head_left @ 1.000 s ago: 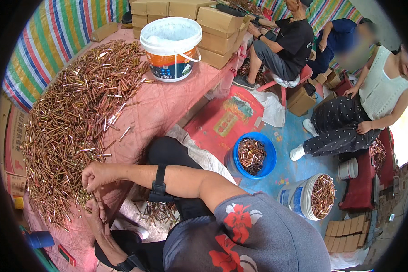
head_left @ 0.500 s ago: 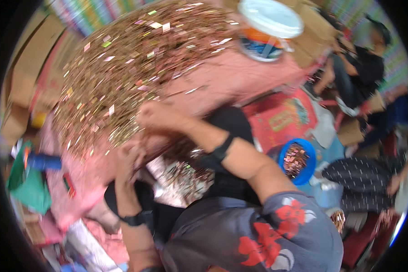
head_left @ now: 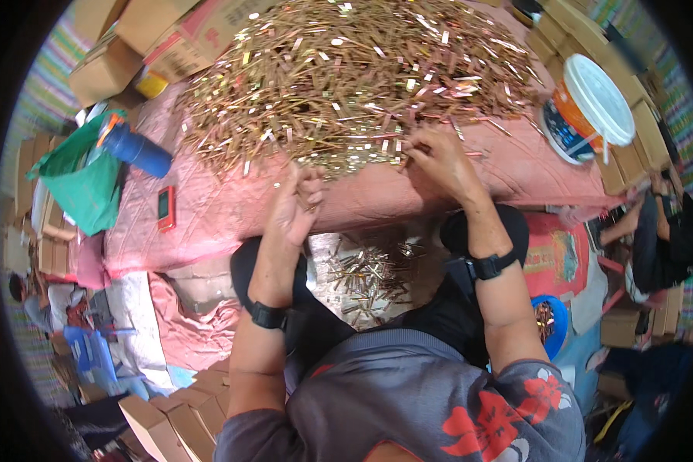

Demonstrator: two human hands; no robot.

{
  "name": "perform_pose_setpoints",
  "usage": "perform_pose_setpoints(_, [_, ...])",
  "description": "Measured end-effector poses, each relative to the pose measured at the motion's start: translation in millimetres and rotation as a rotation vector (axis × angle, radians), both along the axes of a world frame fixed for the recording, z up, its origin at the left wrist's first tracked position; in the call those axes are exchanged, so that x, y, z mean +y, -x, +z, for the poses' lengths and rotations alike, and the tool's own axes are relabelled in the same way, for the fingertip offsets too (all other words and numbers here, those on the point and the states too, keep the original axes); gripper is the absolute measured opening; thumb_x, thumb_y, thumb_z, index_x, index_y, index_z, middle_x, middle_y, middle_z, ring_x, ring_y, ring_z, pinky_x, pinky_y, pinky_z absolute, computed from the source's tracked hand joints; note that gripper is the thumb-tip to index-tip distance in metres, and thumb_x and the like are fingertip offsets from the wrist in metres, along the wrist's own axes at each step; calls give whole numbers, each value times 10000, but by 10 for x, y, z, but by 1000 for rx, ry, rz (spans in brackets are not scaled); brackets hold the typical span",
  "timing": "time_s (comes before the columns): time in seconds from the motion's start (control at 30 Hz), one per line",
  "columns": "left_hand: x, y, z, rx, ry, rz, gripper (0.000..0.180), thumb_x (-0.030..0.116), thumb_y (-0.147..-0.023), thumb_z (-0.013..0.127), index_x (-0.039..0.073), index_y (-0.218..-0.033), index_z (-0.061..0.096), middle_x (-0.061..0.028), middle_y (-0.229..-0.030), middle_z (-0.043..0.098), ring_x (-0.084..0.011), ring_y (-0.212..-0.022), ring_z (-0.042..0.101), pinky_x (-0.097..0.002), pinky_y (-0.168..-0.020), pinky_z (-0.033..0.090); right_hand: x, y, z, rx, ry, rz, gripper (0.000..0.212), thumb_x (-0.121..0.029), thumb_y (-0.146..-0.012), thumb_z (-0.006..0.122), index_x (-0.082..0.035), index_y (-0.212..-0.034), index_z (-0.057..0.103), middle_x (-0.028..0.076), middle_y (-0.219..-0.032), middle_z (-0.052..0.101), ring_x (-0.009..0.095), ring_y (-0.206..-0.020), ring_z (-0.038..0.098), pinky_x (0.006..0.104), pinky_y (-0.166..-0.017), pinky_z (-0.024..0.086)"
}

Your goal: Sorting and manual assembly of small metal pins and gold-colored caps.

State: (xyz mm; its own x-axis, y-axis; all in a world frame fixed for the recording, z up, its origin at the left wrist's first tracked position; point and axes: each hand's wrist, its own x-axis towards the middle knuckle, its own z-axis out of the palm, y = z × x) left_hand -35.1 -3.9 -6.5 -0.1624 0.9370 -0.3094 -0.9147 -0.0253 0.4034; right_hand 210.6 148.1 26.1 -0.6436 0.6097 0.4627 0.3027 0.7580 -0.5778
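Note:
A broad pile of small, narrow, shiny copper-coloured strips [head_left: 362, 73] lies on the pink-covered table in front of me. My left hand [head_left: 297, 202] is at the pile's near edge, palm turned inward and fingers curled in; whatever they may hold is too small to make out. To its right, my right hand [head_left: 440, 160] reaches to the near edge of the pile with thumb and fingers pinched together. Any piece in that pinch cannot be told from the strips behind it. Between my knees, more loose silvery and copper strips [head_left: 369, 277] lie on a pale surface.
A white-lidded bucket [head_left: 593, 108] stands at the right of the pink table [head_left: 531, 173]. At the left are a green bag [head_left: 81, 181], a blue bottle [head_left: 137, 150] and a small red device [head_left: 166, 208]. A blue basin [head_left: 558, 327] holds strips. People sit at the right.
The view has swung round to the left and steadied, so the pile now lies straight ahead. My hands were close together at the pile's edge; now they are farther apart.

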Motion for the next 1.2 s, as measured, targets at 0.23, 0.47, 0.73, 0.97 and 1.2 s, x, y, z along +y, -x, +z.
perform_pose_setpoints(0.23, [115, -53, -252, 120, -152, -214, 234, 247, -896, 597, 37, -992, 630, -67, -857, 633, -166, -766, 613, -312, -687, 514, -342, 79, 152, -249, -135, -47, 105, -13, -733, 603, -27, -836, 620, 171, -842, 573, 354, -841, 536, 419, -755, 436])
perform_pose_setpoints(0.47, [78, -387, 113, 33, -202, -112, 165, 177, -931, 525, 127, -1086, 497, -49, -784, 626, -159, -640, 591, -324, -572, 503, -132, -94, -310, 175, 82, -79, 198, 47, -773, 528, 4, -961, 575, 183, -978, 557, 338, -920, 530, 394, -809, 411])
perform_pose_setpoints(0.73, [59, -334, -119, 246, -63, -185, 255, -26, -820, 596, 30, -1039, 477, -114, -754, 637, -193, -584, 630, -322, -469, 493, -328, 199, -14, 35, 415, 15, 134, -50, -873, 511, 1, -986, 562, 134, -983, 563, 260, -918, 544, 335, -807, 425])
perform_pose_setpoints(0.97, [67, -343, -47, 572, -101, -245, 246, 8, -849, 553, 11, -1095, 538, -91, -794, 664, -151, -621, 627, -247, -490, 452, -427, 191, -5, -281, 27, 69, 164, -105, -866, 529, 2, -984, 567, 124, -940, 590, 203, -847, 558, 306, -727, 443])
perform_pose_setpoints(1.2, [187, -460, -295, 740, -270, -148, 223, 69, -896, 504, 2, -1107, 531, -77, -768, 632, -155, -673, 621, -288, -531, 475, -349, 249, -208, -115, 737, 220, 137, -81, -806, 508, 11, -898, 550, 82, -887, 562, 139, -822, 520, 273, -722, 427])
